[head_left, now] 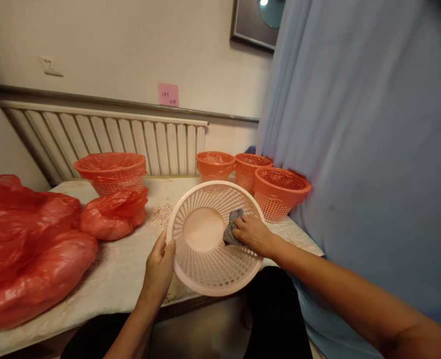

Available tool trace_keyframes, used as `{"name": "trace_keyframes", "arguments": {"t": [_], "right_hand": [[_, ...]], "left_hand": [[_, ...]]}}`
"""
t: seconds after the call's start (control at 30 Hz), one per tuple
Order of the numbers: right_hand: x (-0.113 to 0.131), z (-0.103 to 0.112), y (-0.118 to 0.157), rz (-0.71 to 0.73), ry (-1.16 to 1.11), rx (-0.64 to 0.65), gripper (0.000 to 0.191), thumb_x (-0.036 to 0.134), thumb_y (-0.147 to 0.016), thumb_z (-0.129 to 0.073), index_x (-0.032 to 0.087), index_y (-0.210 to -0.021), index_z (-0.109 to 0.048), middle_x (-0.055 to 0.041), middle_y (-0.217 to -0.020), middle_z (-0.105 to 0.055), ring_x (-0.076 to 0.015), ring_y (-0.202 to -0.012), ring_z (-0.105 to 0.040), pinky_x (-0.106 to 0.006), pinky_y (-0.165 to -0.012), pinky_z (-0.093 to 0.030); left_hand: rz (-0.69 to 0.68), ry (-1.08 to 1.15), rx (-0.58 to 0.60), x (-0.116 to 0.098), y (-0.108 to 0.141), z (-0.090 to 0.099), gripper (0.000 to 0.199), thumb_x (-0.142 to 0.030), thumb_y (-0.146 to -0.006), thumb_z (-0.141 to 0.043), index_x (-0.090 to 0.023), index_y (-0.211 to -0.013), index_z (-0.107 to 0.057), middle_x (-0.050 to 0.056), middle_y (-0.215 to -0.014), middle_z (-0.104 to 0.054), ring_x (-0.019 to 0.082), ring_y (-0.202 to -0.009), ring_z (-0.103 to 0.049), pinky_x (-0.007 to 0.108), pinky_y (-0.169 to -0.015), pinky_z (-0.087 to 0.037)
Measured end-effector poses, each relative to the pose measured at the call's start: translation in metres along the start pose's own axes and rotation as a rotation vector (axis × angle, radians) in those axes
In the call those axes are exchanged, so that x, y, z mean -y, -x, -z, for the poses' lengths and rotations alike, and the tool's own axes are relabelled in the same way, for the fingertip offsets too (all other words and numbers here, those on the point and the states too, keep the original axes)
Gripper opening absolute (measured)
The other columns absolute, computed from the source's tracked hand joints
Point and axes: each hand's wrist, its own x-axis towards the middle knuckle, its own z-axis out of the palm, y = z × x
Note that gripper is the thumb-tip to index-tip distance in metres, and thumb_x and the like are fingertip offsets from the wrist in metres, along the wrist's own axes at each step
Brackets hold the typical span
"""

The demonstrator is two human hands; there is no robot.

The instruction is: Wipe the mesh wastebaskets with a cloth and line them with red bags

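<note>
A pale pink plastic basket [204, 230] with slotted walls is tilted toward me at the front of the table. My left hand [160, 264] grips its left rim, thumb on the near side and fingers mostly hidden behind it. Inside the basket, my right hand [255, 234] is closed on a grey cloth [233, 227], which lies against the right inner wall.
Red baskets [282, 192] with red bag liners stand at the back right, and another red basket [111, 172] at the back left. Full red plastic bags [37, 254] cover the table's left side. A blue curtain [373, 149] hangs on the right; a radiator [130, 139] is behind.
</note>
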Motion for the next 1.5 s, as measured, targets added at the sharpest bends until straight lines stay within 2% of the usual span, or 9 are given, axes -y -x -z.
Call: {"name": "trace_keyframes", "arguments": {"t": [0.2,0.37,0.5,0.67,0.87,1.0,1.17,1.3,1.5], "right_hand": [[0.046,-0.027,-0.021,-0.221,-0.375,0.030,0.016,0.010,-0.063,-0.067,0.017,-0.077,-0.070,-0.0080,-0.082,-0.071,-0.0237,-0.085,-0.065,-0.028,-0.074,-0.047],[0.095,-0.030,-0.086,-0.430,-0.710,-0.160,0.031,0.013,-0.081,-0.044,0.019,-0.099,-0.068,0.0003,-0.088,-0.074,-0.0131,-0.074,-0.068,-0.018,-0.060,-0.048],[0.080,-0.017,-0.112,-0.606,-0.832,-0.398,0.046,0.017,-0.088,-0.029,0.014,-0.126,-0.054,-0.0089,-0.112,-0.068,-0.0167,-0.095,-0.066,-0.026,-0.072,-0.053],[0.054,-0.034,-0.069,-0.697,-0.966,-0.583,0.021,0.026,-0.075,-0.053,0.024,-0.091,-0.067,-0.0092,-0.093,-0.069,-0.0284,-0.114,-0.056,-0.043,-0.092,-0.049],[0.063,-0.010,-0.076,-0.800,-1.231,-0.877,0.029,0.021,-0.080,-0.042,0.021,-0.103,-0.060,-0.0074,-0.098,-0.067,-0.0213,-0.099,-0.063,-0.034,-0.082,-0.053],[0.093,0.001,-0.072,-0.377,-1.099,-0.708,0.028,0.013,-0.074,-0.046,0.019,-0.096,-0.061,-0.0044,-0.097,-0.067,-0.0167,-0.090,-0.061,-0.026,-0.082,-0.050],[0.087,-0.024,-0.025,0.323,-0.444,-0.111,0.016,0.014,-0.074,-0.060,0.020,-0.088,-0.066,-0.0030,-0.092,-0.065,-0.0161,-0.082,-0.059,-0.023,-0.072,-0.047],[0.040,-0.022,-0.003,0.265,0.030,0.057,0.017,0.017,-0.085,-0.052,0.016,-0.081,-0.068,-0.0093,-0.081,-0.066,-0.0185,-0.069,-0.058,-0.026,-0.057,-0.041],[-0.018,0.047,0.013,-0.134,-0.032,-0.512,0.025,0.011,-0.083,-0.047,0.019,-0.097,-0.067,-0.0090,-0.096,-0.064,-0.0201,-0.085,-0.060,-0.030,-0.073,-0.047]], "left_hand": [[-0.076,-0.104,-0.027,0.013,0.003,-0.015,0.051,-0.045,-0.092,-0.044,-0.020,-0.136,-0.050,0.009,-0.128,-0.063,0.024,-0.116,-0.058,0.038,-0.104,-0.040],[-0.083,-0.165,0.001,0.016,0.008,-0.017,0.054,-0.045,-0.093,-0.042,-0.018,-0.139,-0.046,0.011,-0.134,-0.059,0.026,-0.125,-0.053,0.039,-0.106,-0.040],[-0.069,-0.224,-0.028,0.016,0.010,-0.010,0.054,-0.046,-0.092,-0.041,-0.018,-0.139,-0.046,0.011,-0.135,-0.059,0.027,-0.126,-0.053,0.039,-0.106,-0.040],[-0.078,-0.251,-0.030,0.016,0.015,-0.008,0.050,-0.044,-0.091,-0.042,-0.019,-0.133,-0.052,0.009,-0.136,-0.059,0.027,-0.130,-0.050,0.039,-0.107,-0.040],[-0.103,-0.241,0.015,0.017,0.018,-0.019,0.051,-0.044,-0.092,-0.041,-0.018,-0.134,-0.051,0.009,-0.137,-0.058,0.025,-0.131,-0.050,0.037,-0.108,-0.040],[-0.073,-0.236,-0.038,0.024,0.012,-0.013,0.052,-0.045,-0.090,-0.043,-0.018,-0.135,-0.051,0.009,-0.138,-0.058,0.026,-0.131,-0.049,0.037,-0.109,-0.039],[-0.023,-0.203,-0.145,0.033,0.004,0.000,0.054,-0.044,-0.088,-0.045,-0.019,-0.135,-0.052,0.009,-0.137,-0.059,0.027,-0.127,-0.054,0.040,-0.109,-0.038],[-0.030,-0.180,-0.131,0.031,0.003,0.001,0.054,-0.044,-0.088,-0.046,-0.020,-0.135,-0.052,0.008,-0.137,-0.058,0.026,-0.128,-0.052,0.039,-0.111,-0.035],[-0.019,-0.129,-0.127,0.031,0.001,0.003,0.055,-0.048,-0.088,-0.045,-0.021,-0.135,-0.051,0.009,-0.134,-0.060,0.028,-0.125,-0.054,0.042,-0.110,-0.037]]}}
